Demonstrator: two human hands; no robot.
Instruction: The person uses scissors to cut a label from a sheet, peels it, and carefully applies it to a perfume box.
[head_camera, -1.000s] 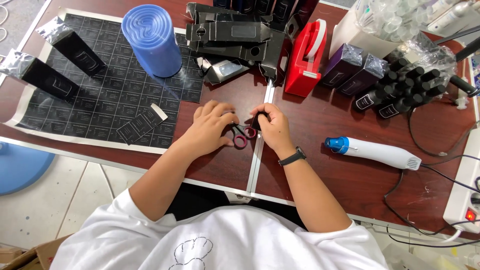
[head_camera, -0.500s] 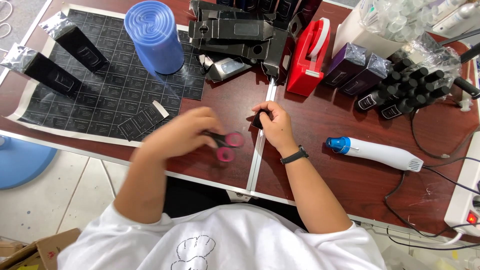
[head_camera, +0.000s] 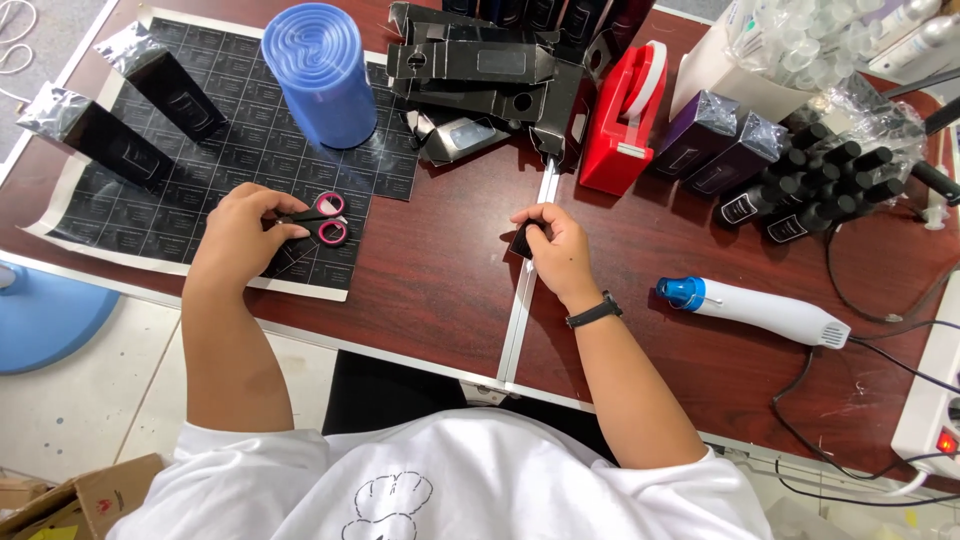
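The left hand (head_camera: 245, 228) is curled shut on a pair of pink-handled scissors (head_camera: 318, 222). The pink rings stick out of the hand toward 3 o'clock. The hand and the scissors rest on a black sheet of labels (head_camera: 200, 170) that lies flat on the counter (head_camera: 430, 270).

The right hand (head_camera: 555, 250) is closed around a small black piece (head_camera: 524, 240). Only a bit of the piece shows at the 9 o'clock side of the hand, so I cannot tell what it is. This hand sits on a thin silver strip (head_camera: 520, 310) that runs across the counter from 12 to 6 o'clock. A black watch (head_camera: 594, 312) is on the wrist. The two hands are well apart.

At 12 o'clock from the left hand stands a blue roll of plastic film (head_camera: 320, 75). At 10 o'clock from it lie two tall black boxes (head_camera: 130, 110) in shiny wrap.

At 12 o'clock from the right hand is a heap of flat black cartons (head_camera: 480, 65), and just beside it a red tape holder (head_camera: 620, 120). At 2 o'clock are two purple boxes (head_camera: 715, 150) and a bunch of small dark bottles (head_camera: 820, 180). At 4 o'clock lies a white heat gun (head_camera: 760, 310) with a blue tip.
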